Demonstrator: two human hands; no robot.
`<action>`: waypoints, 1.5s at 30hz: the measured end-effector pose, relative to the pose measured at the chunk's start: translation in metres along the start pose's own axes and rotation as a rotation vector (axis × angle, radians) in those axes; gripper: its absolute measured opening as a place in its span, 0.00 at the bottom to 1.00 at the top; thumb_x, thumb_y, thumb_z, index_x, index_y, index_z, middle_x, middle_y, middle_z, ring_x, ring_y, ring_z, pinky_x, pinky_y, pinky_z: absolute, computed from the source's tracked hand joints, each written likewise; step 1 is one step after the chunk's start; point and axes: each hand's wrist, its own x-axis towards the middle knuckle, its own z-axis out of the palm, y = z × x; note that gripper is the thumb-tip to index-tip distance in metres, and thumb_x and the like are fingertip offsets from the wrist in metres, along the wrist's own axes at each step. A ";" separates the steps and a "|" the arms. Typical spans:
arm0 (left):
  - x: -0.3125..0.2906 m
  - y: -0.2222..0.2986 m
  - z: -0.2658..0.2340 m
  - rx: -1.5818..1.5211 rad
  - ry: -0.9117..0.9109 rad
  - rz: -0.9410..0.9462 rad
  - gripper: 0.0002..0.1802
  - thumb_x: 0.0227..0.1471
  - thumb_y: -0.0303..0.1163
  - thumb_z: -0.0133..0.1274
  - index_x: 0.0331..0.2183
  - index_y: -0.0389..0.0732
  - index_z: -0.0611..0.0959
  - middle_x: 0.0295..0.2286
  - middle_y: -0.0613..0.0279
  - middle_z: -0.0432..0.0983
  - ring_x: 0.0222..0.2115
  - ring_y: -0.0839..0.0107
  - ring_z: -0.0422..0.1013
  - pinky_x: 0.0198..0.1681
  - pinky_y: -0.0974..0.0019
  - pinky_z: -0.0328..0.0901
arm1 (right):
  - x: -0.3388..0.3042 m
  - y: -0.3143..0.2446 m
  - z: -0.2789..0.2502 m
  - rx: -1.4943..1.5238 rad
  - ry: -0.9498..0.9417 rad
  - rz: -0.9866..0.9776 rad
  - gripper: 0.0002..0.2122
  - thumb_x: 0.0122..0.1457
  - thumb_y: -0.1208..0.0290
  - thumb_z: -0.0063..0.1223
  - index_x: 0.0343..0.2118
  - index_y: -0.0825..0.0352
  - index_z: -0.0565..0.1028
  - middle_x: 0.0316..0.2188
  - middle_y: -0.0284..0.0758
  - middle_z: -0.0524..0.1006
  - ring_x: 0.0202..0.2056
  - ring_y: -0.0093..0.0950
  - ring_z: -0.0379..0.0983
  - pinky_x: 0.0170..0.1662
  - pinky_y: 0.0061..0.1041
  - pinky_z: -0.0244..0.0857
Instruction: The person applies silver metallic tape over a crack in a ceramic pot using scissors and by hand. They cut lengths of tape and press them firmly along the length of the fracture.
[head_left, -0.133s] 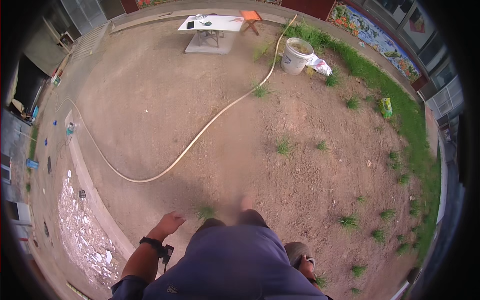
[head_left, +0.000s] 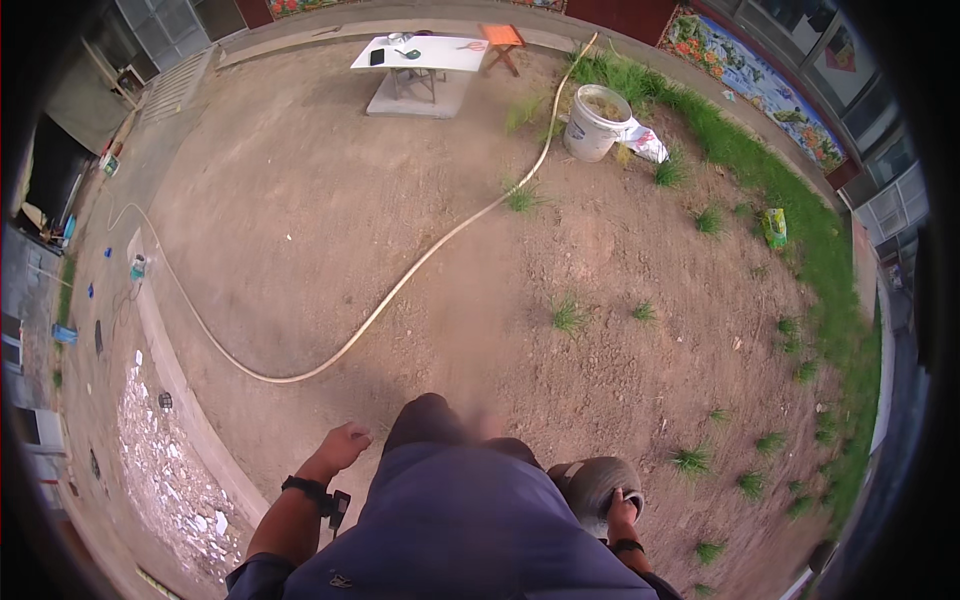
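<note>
At my right side hangs a rounded, grey-brown jar [head_left: 583, 487] with a dark mouth, partly hidden by my shirt. My right hand [head_left: 622, 508] is closed over its rim. The jar is tilted, with its mouth toward that hand. On the other side, my left hand [head_left: 345, 443] swings in front of me with nothing in it, its fingers loosely bent and not closed into a fist. A black wrist strap with a small device [head_left: 335, 506] sits on my left wrist. Bare soil lies below both hands.
A pale hose [head_left: 400, 284] curves across the dirt ahead. Farther off stand a white table [head_left: 445, 54], an orange folding stool [head_left: 503, 38] and a white bucket [head_left: 590, 138]. White rubble [head_left: 170, 470] lies left beyond a low concrete edging [head_left: 190, 400]. Grass tufts [head_left: 690, 461] dot the right.
My left leg has come forward, and the hose, table and bucket sit slightly nearer. The jar and my right hand have swung forward and show more. My left hand has barely moved.
</note>
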 end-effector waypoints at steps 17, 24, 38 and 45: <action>0.344 0.304 -0.209 -0.015 -0.042 0.166 0.21 0.55 0.41 0.58 0.44 0.34 0.81 0.38 0.55 0.81 0.40 0.69 0.75 0.47 0.65 0.68 | 0.067 -0.612 -0.197 0.249 0.326 -0.447 0.25 0.65 0.51 0.47 0.39 0.75 0.79 0.30 0.53 0.80 0.35 0.45 0.79 0.41 0.39 0.68; 0.484 0.450 -0.239 -0.059 -0.039 0.218 0.26 0.60 0.48 0.53 0.47 0.32 0.78 0.42 0.53 0.79 0.44 0.67 0.74 0.49 0.65 0.67 | 0.108 -0.863 -0.213 0.372 0.222 -0.742 0.22 0.65 0.53 0.50 0.34 0.75 0.78 0.23 0.47 0.78 0.27 0.32 0.73 0.36 0.35 0.67; 0.766 0.681 -0.359 -0.905 -0.235 0.087 0.41 0.64 0.62 0.34 0.63 0.37 0.62 0.58 0.51 0.65 0.58 0.60 0.63 0.60 0.56 0.57 | 0.098 -1.341 -0.229 0.617 -0.398 -1.022 0.14 0.68 0.64 0.49 0.37 0.73 0.76 0.30 0.26 0.75 0.34 0.14 0.64 0.38 0.18 0.61; 0.846 0.754 -0.423 -1.245 -0.216 -0.130 0.35 0.68 0.56 0.29 0.63 0.41 0.61 0.60 0.55 0.63 0.59 0.61 0.61 0.63 0.54 0.54 | 0.108 -1.514 -0.212 0.146 -0.219 -1.255 0.23 0.65 0.57 0.52 0.20 0.71 0.65 0.15 0.44 0.66 0.19 0.33 0.63 0.26 0.34 0.60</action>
